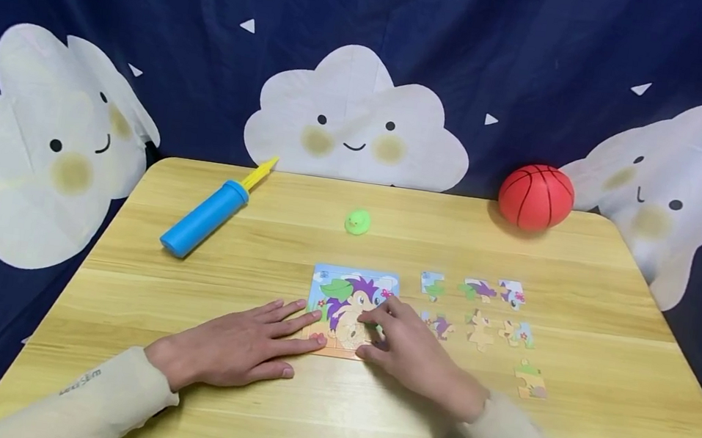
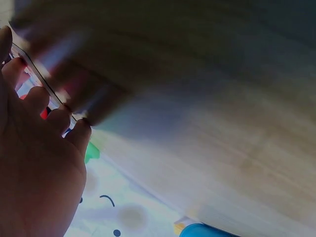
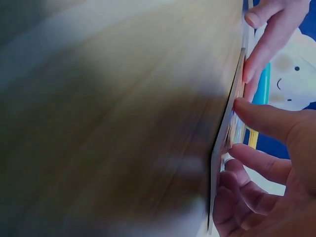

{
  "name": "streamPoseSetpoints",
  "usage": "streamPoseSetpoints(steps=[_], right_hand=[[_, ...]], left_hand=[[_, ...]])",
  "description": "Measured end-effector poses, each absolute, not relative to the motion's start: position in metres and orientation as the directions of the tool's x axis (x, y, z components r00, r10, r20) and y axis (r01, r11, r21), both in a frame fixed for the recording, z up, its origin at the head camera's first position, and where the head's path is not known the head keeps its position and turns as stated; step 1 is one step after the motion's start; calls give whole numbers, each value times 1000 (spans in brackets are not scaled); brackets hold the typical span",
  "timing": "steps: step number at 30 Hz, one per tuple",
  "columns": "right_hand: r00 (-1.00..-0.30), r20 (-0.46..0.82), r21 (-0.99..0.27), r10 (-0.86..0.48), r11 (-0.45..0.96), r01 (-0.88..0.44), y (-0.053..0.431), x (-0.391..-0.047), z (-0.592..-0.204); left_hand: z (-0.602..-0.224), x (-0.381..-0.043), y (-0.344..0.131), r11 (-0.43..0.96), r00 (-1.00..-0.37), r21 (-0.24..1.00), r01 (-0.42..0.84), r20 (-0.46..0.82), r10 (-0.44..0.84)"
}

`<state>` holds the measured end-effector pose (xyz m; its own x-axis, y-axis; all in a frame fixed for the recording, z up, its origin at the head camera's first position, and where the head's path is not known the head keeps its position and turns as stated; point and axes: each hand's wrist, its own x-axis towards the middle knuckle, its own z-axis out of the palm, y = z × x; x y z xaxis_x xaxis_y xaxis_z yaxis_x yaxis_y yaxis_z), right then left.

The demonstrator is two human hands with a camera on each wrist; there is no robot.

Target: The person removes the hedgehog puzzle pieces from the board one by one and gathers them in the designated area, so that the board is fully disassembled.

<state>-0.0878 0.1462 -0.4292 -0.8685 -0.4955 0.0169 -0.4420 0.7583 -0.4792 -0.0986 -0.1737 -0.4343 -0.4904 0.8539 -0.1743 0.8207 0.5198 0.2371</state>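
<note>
A jigsaw puzzle (image 1: 322, 289) with a purple-spined hedgehog picture lies flat on the table. My left hand (image 1: 234, 344) rests palm down at its left side, fingers straight and spread, fingertips on the puzzle's lower left part. Over the lower right of the picture, my right hand (image 1: 416, 353) has its thumb and index finger bent and set apart, pinching a puzzle piece (image 1: 350, 335) at the hedgehog's belly. The right wrist view shows that thumb (image 3: 261, 118) and index finger (image 3: 261, 162) low on the board, the other fingers curled beside its edge.
Several loose puzzle pieces (image 1: 480, 330) lie right of the board, one (image 1: 531, 380) nearer the front. Behind the board sits a green toy duck (image 1: 357, 222). A blue hand pump (image 1: 204, 220) lies at the back left, and a red ball (image 1: 536, 198) rests at the back right edge.
</note>
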Motion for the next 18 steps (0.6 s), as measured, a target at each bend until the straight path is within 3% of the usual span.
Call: streamPoseSetpoints(steps=[11, 18], right_hand=[[-881, 12, -570, -473, 720, -395, 143, -91, -436], [-888, 2, -550, -460, 741, -385, 142, -91, -435]], left_hand=[[-435, -99, -174, 517, -489, 256, 817, -168, 856], [-436, -99, -174, 525, -494, 264, 809, -179, 851]])
